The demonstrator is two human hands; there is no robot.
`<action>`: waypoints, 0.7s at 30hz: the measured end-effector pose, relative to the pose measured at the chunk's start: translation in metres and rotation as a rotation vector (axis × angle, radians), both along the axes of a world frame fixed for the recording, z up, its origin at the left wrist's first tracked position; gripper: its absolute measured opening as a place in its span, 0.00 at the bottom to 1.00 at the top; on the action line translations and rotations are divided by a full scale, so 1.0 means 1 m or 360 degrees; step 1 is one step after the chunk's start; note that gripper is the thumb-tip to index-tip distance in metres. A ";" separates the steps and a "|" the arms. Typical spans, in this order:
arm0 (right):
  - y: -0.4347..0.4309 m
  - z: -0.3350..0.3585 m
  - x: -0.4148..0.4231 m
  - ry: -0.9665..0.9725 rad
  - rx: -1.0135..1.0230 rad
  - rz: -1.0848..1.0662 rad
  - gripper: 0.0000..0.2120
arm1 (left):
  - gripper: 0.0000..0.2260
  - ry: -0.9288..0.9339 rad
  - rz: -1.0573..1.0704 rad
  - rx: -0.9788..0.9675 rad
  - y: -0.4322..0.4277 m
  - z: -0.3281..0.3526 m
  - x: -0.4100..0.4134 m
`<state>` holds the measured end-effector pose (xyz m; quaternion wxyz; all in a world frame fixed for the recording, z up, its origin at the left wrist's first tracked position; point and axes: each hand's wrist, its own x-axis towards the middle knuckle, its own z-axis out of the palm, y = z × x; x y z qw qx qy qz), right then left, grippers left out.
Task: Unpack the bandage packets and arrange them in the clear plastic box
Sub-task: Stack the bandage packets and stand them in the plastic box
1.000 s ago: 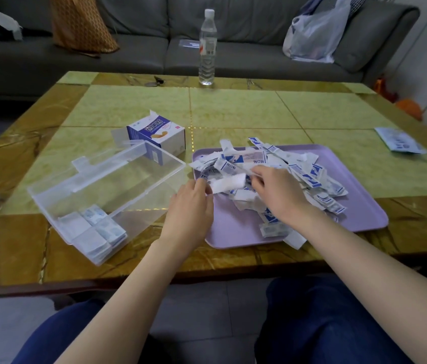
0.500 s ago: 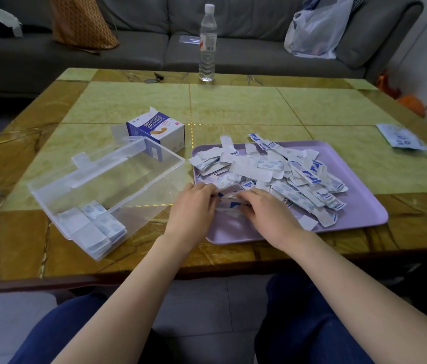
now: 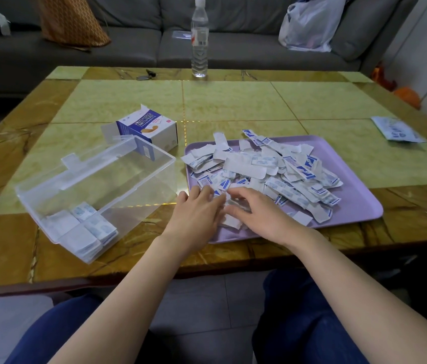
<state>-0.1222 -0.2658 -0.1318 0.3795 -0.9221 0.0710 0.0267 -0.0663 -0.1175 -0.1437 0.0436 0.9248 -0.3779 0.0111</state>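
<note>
the left hand (image 3: 196, 214) and the right hand (image 3: 258, 215) are both down on the near end of a big messy pile of bandage packets (image 3: 272, 174). the pile sits on a purple tray (image 3: 354, 203) on the right side of the table (image 3: 233, 101). the left hand lies flat with its fingers mostly straight, touching the packets at the tray's left edge. the right hand is just beside it, with fingers bent a little over some white packets. the fingertips of the two hands are nearly touching. that spot is blurry, so i cannot tell if the right hand pinches a packet or only rests on it.

the clear plastic box (image 3: 118, 179) is to the left of the tray, lying at a slant on the table. a small neat stack of packets (image 3: 86, 227) fills its near corner. the rest of the box has nothing in it.

a blue and white cardboard box (image 3: 152, 127) with its flap open stands just behind the clear box. a water bottle (image 3: 199, 38) stands upright at the far edge of the table. a printed sheet (image 3: 396, 130) lies far to the right. behind the table is a grey sofa (image 3: 233, 48) with a plastic bag (image 3: 309, 22) on it.
</note>
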 end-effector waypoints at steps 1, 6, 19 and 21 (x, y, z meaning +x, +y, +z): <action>0.000 -0.001 0.000 -0.0022 -0.0060 -0.0001 0.21 | 0.18 0.0025 0.0004 -0.0012 0.000 0.000 0.000; 0.003 0.001 0.001 -0.0057 -0.0221 -0.0076 0.17 | 0.20 0.0123 -0.0008 -0.0122 -0.001 0.002 0.003; 0.006 0.004 0.003 -0.0062 -0.0148 -0.0184 0.19 | 0.25 0.0178 0.0005 -0.0338 -0.003 0.006 0.002; 0.008 0.005 0.002 -0.0202 -0.0290 -0.0124 0.15 | 0.21 0.0090 0.0004 -0.0350 -0.003 0.006 0.002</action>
